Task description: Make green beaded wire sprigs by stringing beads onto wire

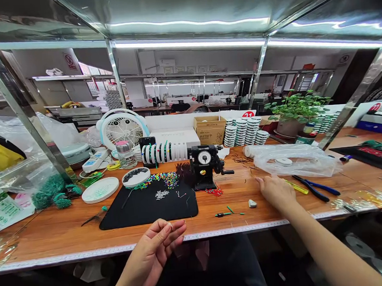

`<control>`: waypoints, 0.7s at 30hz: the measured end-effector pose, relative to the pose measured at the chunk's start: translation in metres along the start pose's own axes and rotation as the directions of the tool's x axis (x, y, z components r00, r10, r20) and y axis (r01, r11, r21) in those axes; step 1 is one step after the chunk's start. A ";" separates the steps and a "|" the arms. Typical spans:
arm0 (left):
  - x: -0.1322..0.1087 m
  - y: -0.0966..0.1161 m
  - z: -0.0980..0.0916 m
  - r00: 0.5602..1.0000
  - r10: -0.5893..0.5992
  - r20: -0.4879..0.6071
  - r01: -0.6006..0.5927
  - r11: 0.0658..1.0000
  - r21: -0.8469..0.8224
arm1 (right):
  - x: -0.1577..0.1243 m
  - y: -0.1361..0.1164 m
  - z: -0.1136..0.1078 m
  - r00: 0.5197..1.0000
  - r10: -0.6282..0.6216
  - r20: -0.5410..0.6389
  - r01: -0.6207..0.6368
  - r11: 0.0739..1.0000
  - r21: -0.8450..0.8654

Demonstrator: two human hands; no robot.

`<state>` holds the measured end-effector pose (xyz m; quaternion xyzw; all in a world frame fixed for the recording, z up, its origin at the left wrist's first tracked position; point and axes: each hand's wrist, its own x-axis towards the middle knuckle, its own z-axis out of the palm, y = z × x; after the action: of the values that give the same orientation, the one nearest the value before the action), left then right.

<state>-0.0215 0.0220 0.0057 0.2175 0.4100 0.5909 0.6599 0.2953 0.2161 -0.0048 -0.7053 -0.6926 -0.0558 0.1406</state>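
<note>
Left hand [150, 259] is up off the front edge of the bench, fingers loosely curled, thumb and index pinched together on a small pale bit [169, 226], too tiny to make out. Right hand [274, 192] is open and resting fingertips-down on the bench [69, 232], just beside a yellow-handled tool [297, 186] and close to blue-handled pliers [316, 187]. Nothing in it as far as I can see.

The bench is orange wood with a measuring strip [184, 237] along the front edge. Left of center there's a black mat [169, 212] with a loose spill of colored beads [161, 180] at its top edge, and a round white dish [136, 177] sits there too. Right behind that is a black hand-crank winder with a dial [205, 166]. Further back you've got stacks of white spools [242, 130], a cardboard box [209, 130], a little fan [122, 128] and a potted plant [298, 109].

Upper left there's a no-something sign [70, 62] on a pillar, and rows of other benches run across the back of the room. A red tag reads 21 [248, 114]. The box's printing is too small to read.
</note>
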 end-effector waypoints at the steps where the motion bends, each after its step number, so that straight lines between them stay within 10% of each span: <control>1: 0.000 0.000 0.000 1.000 -0.005 -0.005 0.005 1.000 0.024 | 0.005 0.005 0.000 1.000 0.011 0.006 -0.011 0.999 -0.036; 5: 0.004 0.001 0.006 0.999 -0.033 0.027 0.032 0.999 0.033 | -0.032 -0.036 -0.012 0.967 -0.244 -0.075 0.255 0.933 0.253; 7: 0.007 0.000 0.010 0.998 -0.036 0.048 0.035 0.999 0.017 | -0.066 -0.079 -0.019 0.848 -0.524 -0.074 0.440 0.619 0.650; 10: 0.008 -0.002 0.015 0.998 -0.012 0.057 0.011 1.000 0.014 | -0.102 -0.130 -0.015 0.653 -0.756 0.044 0.190 0.220 0.957; 15: 0.015 0.034 -0.011 0.989 0.138 -0.051 -0.109 0.920 0.377 | -0.107 -0.149 0.013 0.712 -0.667 0.219 -0.165 0.144 0.976; 16: 0.019 0.052 -0.022 0.958 0.267 -0.103 -0.169 0.817 0.551 | -0.105 -0.148 0.016 0.715 -0.662 0.227 -0.191 0.128 0.973; 18: 0.027 0.096 -0.049 0.762 0.634 -0.134 -0.134 0.358 0.924 | -0.102 -0.146 0.018 0.713 -0.665 0.222 -0.211 0.099 0.972; 21: 0.039 0.157 -0.085 0.632 0.750 -0.196 0.051 0.213 0.976 | -0.103 -0.144 0.014 0.715 -0.665 0.215 -0.188 0.112 0.976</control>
<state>-0.1856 0.0754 0.0671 0.4282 0.8005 0.4171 0.0436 0.1477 0.1207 -0.0291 -0.2756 -0.6708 0.6166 0.3063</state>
